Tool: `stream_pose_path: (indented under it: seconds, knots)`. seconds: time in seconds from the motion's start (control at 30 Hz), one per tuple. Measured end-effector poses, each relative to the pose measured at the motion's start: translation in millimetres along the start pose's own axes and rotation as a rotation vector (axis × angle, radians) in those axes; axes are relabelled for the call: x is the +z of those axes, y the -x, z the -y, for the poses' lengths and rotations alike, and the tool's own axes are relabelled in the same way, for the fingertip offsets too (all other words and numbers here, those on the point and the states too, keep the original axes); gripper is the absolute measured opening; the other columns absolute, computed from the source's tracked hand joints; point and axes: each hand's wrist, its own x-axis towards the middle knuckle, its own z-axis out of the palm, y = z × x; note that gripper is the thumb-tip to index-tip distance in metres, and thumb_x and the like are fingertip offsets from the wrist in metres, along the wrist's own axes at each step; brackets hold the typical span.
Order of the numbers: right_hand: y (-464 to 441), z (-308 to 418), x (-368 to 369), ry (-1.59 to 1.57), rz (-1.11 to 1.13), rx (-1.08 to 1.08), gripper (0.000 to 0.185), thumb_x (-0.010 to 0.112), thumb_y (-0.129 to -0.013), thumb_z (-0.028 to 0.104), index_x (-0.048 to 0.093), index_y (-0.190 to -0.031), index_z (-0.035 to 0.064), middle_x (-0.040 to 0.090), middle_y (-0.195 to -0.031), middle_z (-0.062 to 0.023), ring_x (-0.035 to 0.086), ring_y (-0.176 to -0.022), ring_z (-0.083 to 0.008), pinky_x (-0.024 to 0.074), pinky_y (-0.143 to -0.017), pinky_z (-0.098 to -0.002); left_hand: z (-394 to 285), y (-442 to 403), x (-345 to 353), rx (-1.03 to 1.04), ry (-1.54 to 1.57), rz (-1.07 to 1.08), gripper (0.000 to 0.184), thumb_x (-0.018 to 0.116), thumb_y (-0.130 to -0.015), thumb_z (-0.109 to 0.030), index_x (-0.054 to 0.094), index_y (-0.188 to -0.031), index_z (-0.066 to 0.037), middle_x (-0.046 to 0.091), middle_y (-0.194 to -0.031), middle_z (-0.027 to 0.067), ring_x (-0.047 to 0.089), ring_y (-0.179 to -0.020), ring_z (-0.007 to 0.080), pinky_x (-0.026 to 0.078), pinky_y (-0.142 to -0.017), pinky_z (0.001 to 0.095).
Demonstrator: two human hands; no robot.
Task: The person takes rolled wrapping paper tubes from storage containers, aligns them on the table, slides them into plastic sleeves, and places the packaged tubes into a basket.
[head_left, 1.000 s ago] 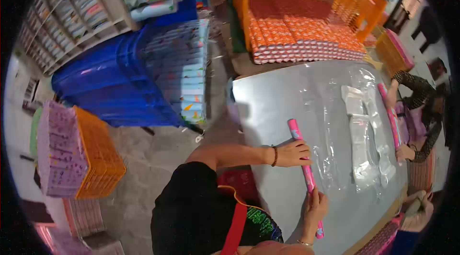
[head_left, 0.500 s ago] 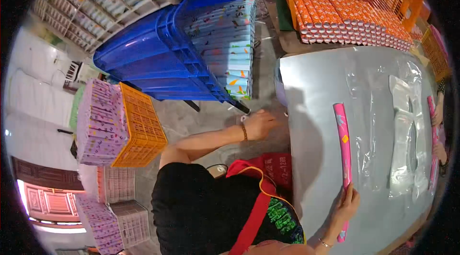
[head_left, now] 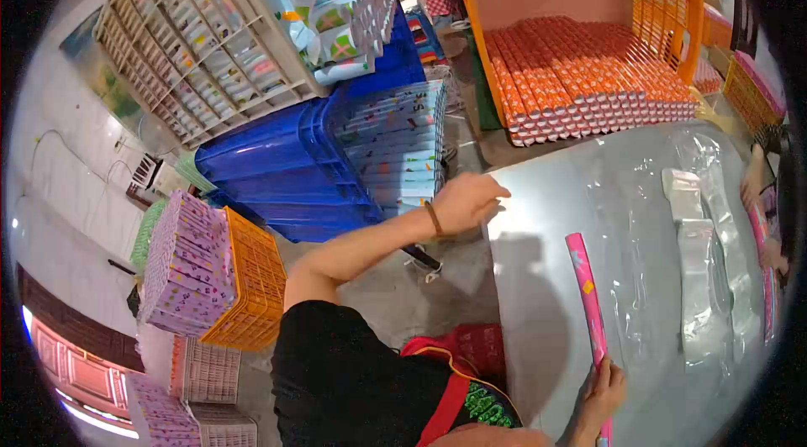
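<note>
My left hand [head_left: 464, 205], with a brown bead bracelet, is raised beside the table's left edge. Its fingers are loosely bent, slightly apart, and nothing shows in them. On the grey table [head_left: 538, 304] a pink patterned roll [head_left: 586, 287] lies lengthwise. Close to the roll's lower end my right hand [head_left: 607, 388] has its fingers wrapped round it. To the right of the roll, clear plastic sleeves [head_left: 698, 279] lie flat on the table.
A co-worker's hands [head_left: 751, 186] are at another pink roll [head_left: 761, 237] on the far right. Behind the table is an orange crate [head_left: 479, 35] of orange rolls [head_left: 580, 69]. A blue crate [head_left: 277, 170] of light blue rolls and an orange basket [head_left: 252, 279] of purple rolls stand left.
My left hand has let go of the pink roll and moved left off the table, then risen a little. My right hand has stayed on the roll. The view has shifted.
</note>
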Motion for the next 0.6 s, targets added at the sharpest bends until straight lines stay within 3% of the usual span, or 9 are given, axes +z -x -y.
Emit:
stream_pose_path:
  seconds: [0.07,0.17,0.3,0.5,0.6]
  knots:
    - [-3,8,-6,0.018,0.019,0.021,0.036,0.064,-0.08,0.006,0.06,-0.115,0.0058,0.059,-0.091,-0.0138,0.055,-0.079,-0.0316,0.0458,-0.065,-0.04,10,-7,2,-0.064,-0.044,0.109,0.018,0.054,-0.082,-0.013,0.064,-0.097,-0.008,0.063,-0.091,0.0144,0.059,-0.087,0.0342,0.047,-0.078,0.0441]
    - [-7,8,-5,0.031,0.04,0.053,0.035,0.064,-0.08,0.005,0.061,-0.115,0.0058,0.059,-0.091,-0.0135,0.056,-0.08,-0.0313,0.0461,-0.069,-0.0392,45,22,21,-0.245,-0.331,0.568,0.026,0.058,-0.077,-0.014,0.064,-0.101,-0.008,0.065,-0.101,0.0168,0.062,-0.093,0.033,0.05,-0.077,0.0425]
    - [-9,10,-10,0.021,0.071,0.044,0.033,0.064,-0.083,0.009,0.061,-0.115,0.0048,0.06,-0.092,-0.012,0.055,-0.079,-0.0302,0.0457,-0.067,-0.0394,83,52,-3,-0.61,-0.387,0.794,0.031,0.063,-0.075,-0.014,0.063,-0.105,-0.007,0.065,-0.101,0.0189,0.062,-0.097,0.0345,0.051,-0.079,0.044]
    - [-9,11,-10,0.008,0.066,0.075,0.035,0.063,-0.084,0.009,0.06,-0.12,0.009,0.059,-0.093,-0.0111,0.056,-0.082,-0.0287,0.046,-0.072,-0.0374,102,78,3,-0.577,-0.45,0.956,0.032,0.066,-0.075,-0.019,0.063,-0.103,-0.006,0.065,-0.101,0.0191,0.062,-0.096,0.0366,0.051,-0.08,0.0453]
    - [-10,10,-9,0.01,0.096,0.099,0.035,0.063,-0.085,0.01,0.06,-0.12,0.0088,0.059,-0.093,-0.0109,0.056,-0.082,-0.028,0.0459,-0.073,-0.0371,105,87,6,-0.597,-0.366,0.882,0.028,0.067,-0.076,-0.022,0.065,-0.098,-0.005,0.066,-0.098,0.0192,0.062,-0.095,0.0366,0.05,-0.08,0.0452]
